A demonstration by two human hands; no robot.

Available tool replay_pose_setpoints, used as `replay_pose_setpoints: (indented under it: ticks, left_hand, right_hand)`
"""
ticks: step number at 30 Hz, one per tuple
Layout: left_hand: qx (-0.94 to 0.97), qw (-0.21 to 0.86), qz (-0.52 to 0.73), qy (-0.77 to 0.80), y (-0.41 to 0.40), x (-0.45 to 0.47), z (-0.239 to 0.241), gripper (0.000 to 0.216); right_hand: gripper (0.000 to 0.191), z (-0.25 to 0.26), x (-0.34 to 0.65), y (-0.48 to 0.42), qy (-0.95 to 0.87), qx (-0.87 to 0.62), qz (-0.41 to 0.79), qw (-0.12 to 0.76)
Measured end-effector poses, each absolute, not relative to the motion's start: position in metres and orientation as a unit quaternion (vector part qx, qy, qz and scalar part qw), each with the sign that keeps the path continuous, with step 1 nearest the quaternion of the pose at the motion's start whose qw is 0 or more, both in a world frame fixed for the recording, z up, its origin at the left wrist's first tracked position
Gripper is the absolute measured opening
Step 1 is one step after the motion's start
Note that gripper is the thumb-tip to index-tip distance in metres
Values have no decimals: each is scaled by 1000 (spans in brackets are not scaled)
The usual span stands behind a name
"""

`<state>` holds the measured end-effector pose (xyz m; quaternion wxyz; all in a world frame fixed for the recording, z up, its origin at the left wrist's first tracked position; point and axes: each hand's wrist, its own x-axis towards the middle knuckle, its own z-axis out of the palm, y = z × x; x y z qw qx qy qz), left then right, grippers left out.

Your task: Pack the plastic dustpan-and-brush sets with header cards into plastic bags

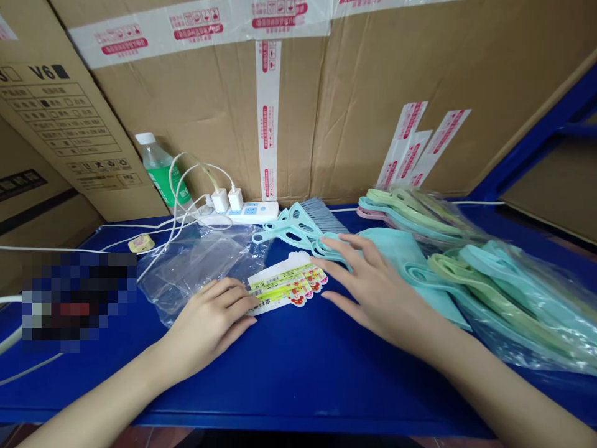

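Observation:
My left hand [212, 314] rests on the blue table [298, 367], fingers together and stretched toward a small stack of printed label cards [286, 286], touching its left end. My right hand [373, 286] lies open and flat, fingers spread, just right of the cards, its fingertips over the handle of a light teal dustpan [405, 255]. A teal hand brush with grey bristles [303, 224] lies just behind the cards. Neither hand grips anything.
Empty clear plastic bags [200, 261] lie at left. A pile of bagged teal, green and pink brush sets [489, 267] fills the right. A power strip with chargers [237, 211], white cables, a green bottle [161, 171] and cardboard boxes [373, 93] stand behind.

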<state>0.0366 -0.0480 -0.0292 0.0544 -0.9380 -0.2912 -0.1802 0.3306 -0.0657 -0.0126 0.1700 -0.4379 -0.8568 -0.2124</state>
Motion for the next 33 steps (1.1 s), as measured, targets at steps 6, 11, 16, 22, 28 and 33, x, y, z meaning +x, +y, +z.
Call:
replay_pose_setpoints:
  ticks: [6,11,16,22,28,33]
  left_hand:
    - [-939,64,-184,-283,-51,40,-17,33]
    - [-913,106,-202,-337,-51,37,-6,31]
    - [-891,133,-187,-393,-48,31,-6,31]
    - [-923,65,-159,-345,-51,35,-5,29]
    - [-949,36,-116,-292,-52,39,-7,29]
    - [-952,38,-114,-283,-51,38,-9,30]
  right_hand:
    - [29,-19,322,-64,-901,-377,-163,141]
    - [34,-26,317,-63,-920,-360,-81,131]
    - [33,-31,316,-63,-920,-364,-41,141]
    - [32,-32,318,-61,-920,-362,-44,146]
    - [34,-34,318,-62,-917,-369,-65,138]
    - [30,-25,320,-62,-906,-366,-130,167]
